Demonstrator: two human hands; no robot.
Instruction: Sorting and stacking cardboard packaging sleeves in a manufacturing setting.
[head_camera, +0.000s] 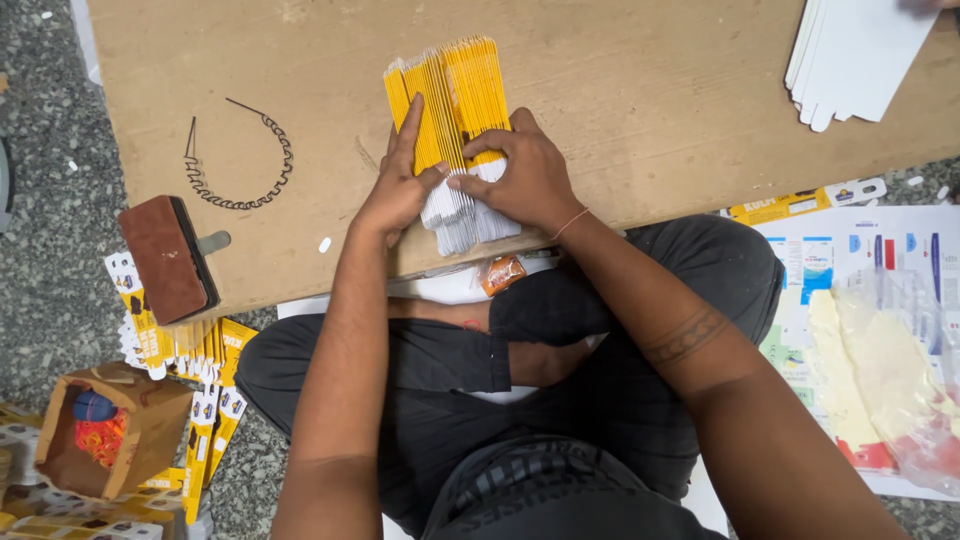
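A packaging workshop on a stone floor — low wooden board (620, 90), stacked flat cartons (455, 110), printed sheets (860, 260).

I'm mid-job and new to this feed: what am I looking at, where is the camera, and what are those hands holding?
There is no machine here. One camera sits on a person's head and looks down at their own two bare hands. The person sits on the floor behind a low brown wooden board. Both hands grip a thick stack of flat yellow-and-white printed cartons resting on the board: the left hand presses its side, the right hand clasps its white end. Also on the board lie a dark coiled wire, a brown rectangular block with a metal tab and white flat card sheets.
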